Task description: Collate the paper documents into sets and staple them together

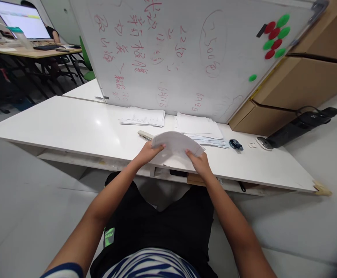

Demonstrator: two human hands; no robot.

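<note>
Both my hands hold a small stack of white paper [176,143] that bows upward over the front edge of the white table [78,127]. My left hand [149,152] pinches the stack's left end, fingers closed on it. My right hand [199,162] grips the right end, thumb on top. Two other paper piles lie behind: one [143,116] at the left and one [199,127] at the right. A beige flat object [144,134] pokes out just behind my left hand.
A whiteboard [186,50] with red writing and red and green magnets leans at the table's back. Cardboard boxes [307,77] stand at the right, a black device [298,125] beside them. A small dark blue item [236,145] lies right of the papers. A desk with a monitor [21,17] is far left.
</note>
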